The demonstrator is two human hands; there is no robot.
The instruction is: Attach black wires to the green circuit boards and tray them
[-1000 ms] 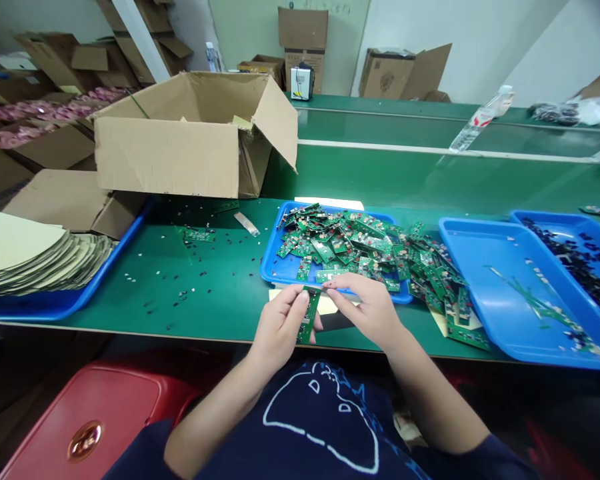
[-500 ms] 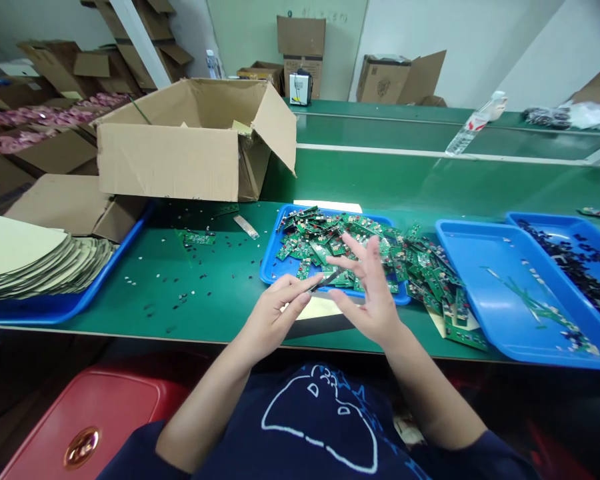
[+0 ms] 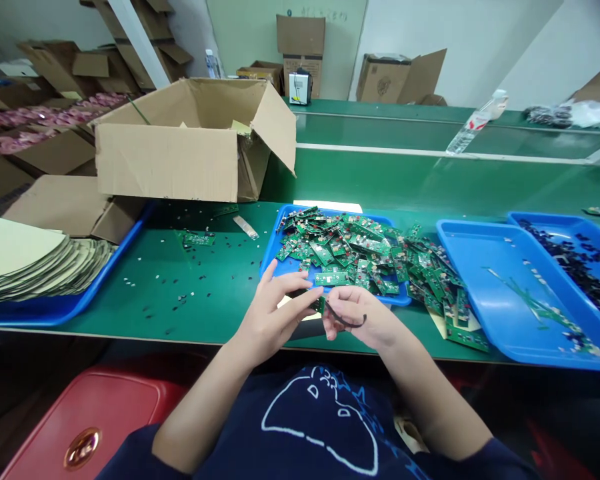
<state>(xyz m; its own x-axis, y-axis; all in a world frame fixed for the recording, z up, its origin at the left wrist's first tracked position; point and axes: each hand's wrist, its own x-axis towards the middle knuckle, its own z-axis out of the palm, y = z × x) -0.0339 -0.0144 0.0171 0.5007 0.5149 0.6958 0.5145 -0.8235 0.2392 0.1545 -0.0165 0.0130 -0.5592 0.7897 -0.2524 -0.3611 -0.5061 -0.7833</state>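
Between the thumb and fingers of my left hand point(image 3: 275, 313) is a small green circuit board point(image 3: 319, 305), partly covered by the fingers. My right hand point(image 3: 353, 313) is closed on a thin, curved black tool point(image 3: 347, 322), with its fingertips at the board's right end. Just beyond both hands, a blue tray point(image 3: 269, 263) holds a heap of green circuit boards point(image 3: 365, 245), and more boards spill over its right side. A pale yellow sheet point(image 3: 286, 302) shows under the hands at the table edge.
An open cardboard box point(image 3: 167, 160) stands at the back left, near a stack of yellow sheets point(image 3: 35, 267). On the right are a blue tray with board strips point(image 3: 485, 293) and another with black parts point(image 3: 580, 267). Small bits dot the green table point(image 3: 130, 293).
My right hand has come down from above the tray, its spread fingers now closed round the black tool. My left index finger has lifted, and a green board now shows between the hands.
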